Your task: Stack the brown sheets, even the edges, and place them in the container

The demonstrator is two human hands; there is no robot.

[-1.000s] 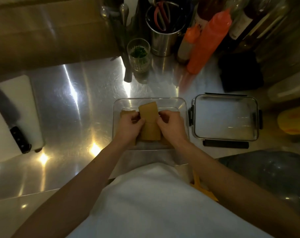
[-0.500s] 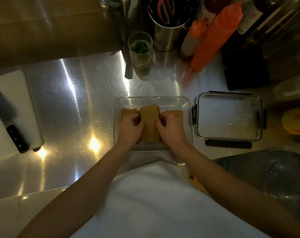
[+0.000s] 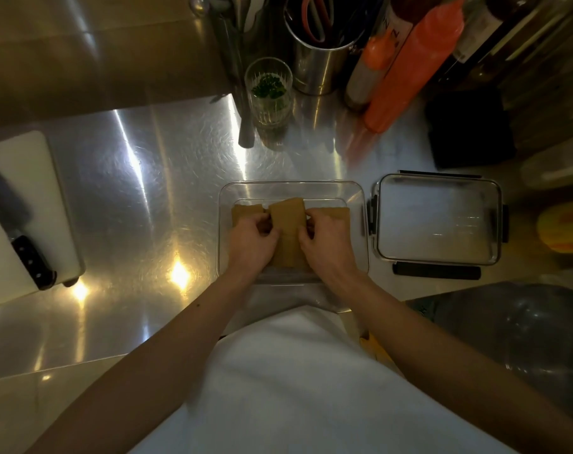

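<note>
While both hands work inside the clear container (image 3: 354,194), left hand (image 3: 250,242) and right hand (image 3: 326,242) curl their fingers onto the side edges of the middle stack of brown sheets (image 3: 286,224), pinching it between them. Flanking sheets mostly hidden under the hands; fingertips tucked, dim light.

A steel bench (image 3: 141,178) carries a white cutting board (image 3: 26,204) with a black-handled knife (image 3: 32,262), a glass of green herbs (image 3: 268,90), orange squeeze bottles (image 3: 413,63) and a metal utensil pot (image 3: 318,60).
</note>
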